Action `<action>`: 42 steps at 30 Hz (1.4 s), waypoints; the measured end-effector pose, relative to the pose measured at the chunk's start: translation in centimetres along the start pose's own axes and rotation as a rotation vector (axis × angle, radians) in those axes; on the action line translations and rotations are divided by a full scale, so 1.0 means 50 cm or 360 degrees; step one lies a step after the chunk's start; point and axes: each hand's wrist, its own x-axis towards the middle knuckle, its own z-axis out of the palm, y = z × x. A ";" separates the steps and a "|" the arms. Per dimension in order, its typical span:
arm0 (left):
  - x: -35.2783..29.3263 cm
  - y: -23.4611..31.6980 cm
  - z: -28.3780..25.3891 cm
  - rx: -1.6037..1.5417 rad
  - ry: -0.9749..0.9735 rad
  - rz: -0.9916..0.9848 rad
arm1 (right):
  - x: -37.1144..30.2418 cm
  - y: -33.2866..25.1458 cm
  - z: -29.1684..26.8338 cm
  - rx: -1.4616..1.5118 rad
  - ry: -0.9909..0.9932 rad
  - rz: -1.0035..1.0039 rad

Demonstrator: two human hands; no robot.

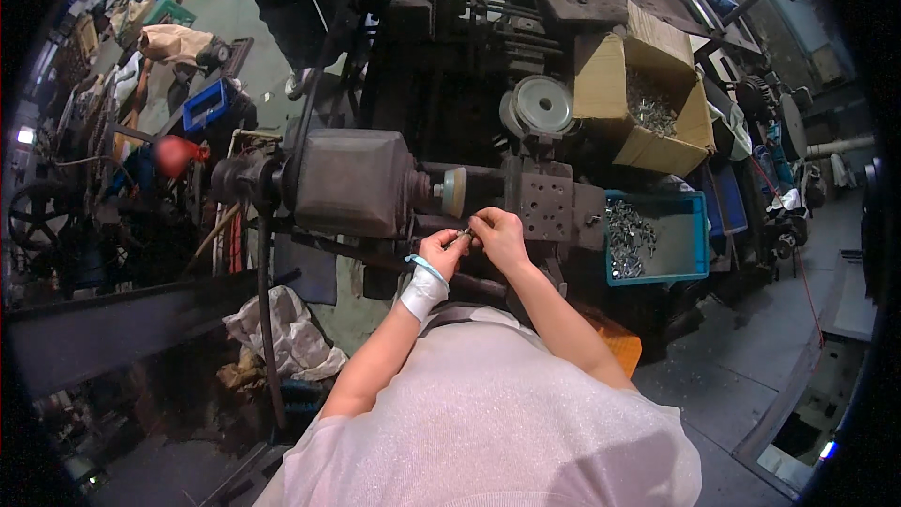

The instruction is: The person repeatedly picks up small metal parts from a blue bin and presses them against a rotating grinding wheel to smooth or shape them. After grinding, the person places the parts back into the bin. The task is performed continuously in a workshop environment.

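My left hand [443,252], with a white wrap and a light blue band at the wrist, pinches a small metal part [463,235]. My right hand [499,235] closes on the same part from the other side, so the fingers of both hands meet around it. The part is too small to name by kind. Just beyond my hands is a round pale wheel [454,192] on the spindle of a dark machine [352,183]. To the right of the wheel stands a metal block with several holes [546,208].
A teal bin [703,235] with small shiny metal parts stands at the right. Behind it, an open cardboard box [601,75] holds many more. A round metal disc [542,105] sits beyond the block. A crumpled white sack [286,333] lies at lower left, near a dark upright bar [267,319].
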 end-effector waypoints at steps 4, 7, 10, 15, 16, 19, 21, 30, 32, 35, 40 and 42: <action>0.023 -0.022 0.018 -0.0136 0.0170 -0.0115 | 0.031 0.019 0.006 0.0028 0.0057 0.0024; 0.031 -0.012 0.022 -0.0291 0.0202 -0.0276 | 0.046 0.016 0.007 0.0003 0.0116 -0.0003; 0.033 -0.005 0.027 -0.0409 0.0241 -0.0321 | 0.052 0.010 0.010 -0.0011 0.0157 0.0022; 0.031 0.009 0.034 -0.0423 0.0292 -0.0297 | 0.053 0.015 0.017 -0.0089 0.0244 -0.0019; 0.031 0.007 0.035 -0.0426 0.0297 -0.0287 | 0.055 0.021 0.018 -0.0127 0.0265 -0.0057; 0.032 0.006 0.034 -0.0470 0.0296 -0.0259 | 0.055 0.018 0.021 -0.0150 0.0278 -0.0049; 0.034 0.003 0.032 -0.0484 0.0286 -0.0253 | 0.053 0.009 0.022 -0.0128 0.0263 0.0008; 0.006 0.028 0.017 -0.0422 0.0125 -0.0304 | 0.021 -0.004 0.009 0.0407 0.0125 0.0057; -0.010 0.040 0.007 -0.0452 0.0084 -0.0333 | 0.003 -0.013 -0.003 0.0602 0.0050 0.0032; -0.023 0.031 -0.016 -0.0685 -0.0153 -0.0515 | -0.015 -0.021 -0.018 0.0672 -0.0028 -0.0043; -0.021 0.029 -0.011 -0.0773 -0.0289 -0.0559 | -0.027 -0.018 -0.022 0.0628 -0.0102 -0.0052; -0.019 0.028 -0.009 -0.0686 -0.0229 -0.0491 | -0.027 -0.020 -0.023 0.0550 -0.0079 -0.0023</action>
